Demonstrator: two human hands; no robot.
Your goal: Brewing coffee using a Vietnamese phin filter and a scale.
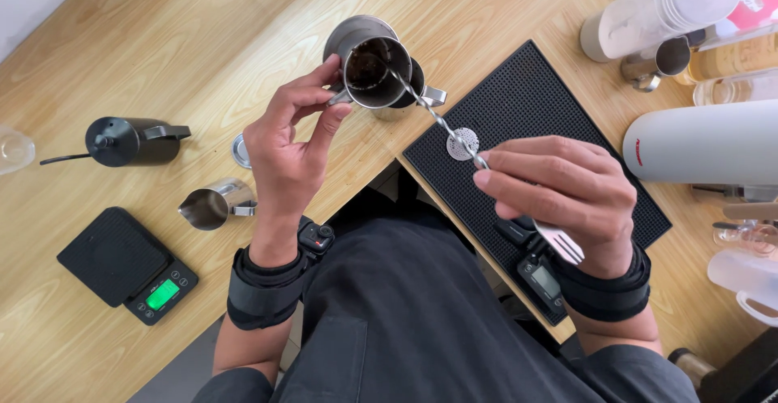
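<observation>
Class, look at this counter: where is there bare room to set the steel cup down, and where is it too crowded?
Bare wood lies upper left, above the black kettle, and between the kettle, scale and small pitcher. The rubber mat's upper part is also free. The right edge is crowded with bottles and jugs. The left hand holds the cup; the right hand stirs with a spoon.

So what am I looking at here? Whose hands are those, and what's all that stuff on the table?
The camera sits on a person's head and looks down, so those are that person's own hands. The left hand holds up a small steel cup with something dark inside. The right hand holds a long twisted spoon whose tip reaches into the cup. On the wooden table lie a black kettle, a little steel jug, a black scale with a green screen, and a black rubber mat. Each wrist wears a dark band.
</observation>
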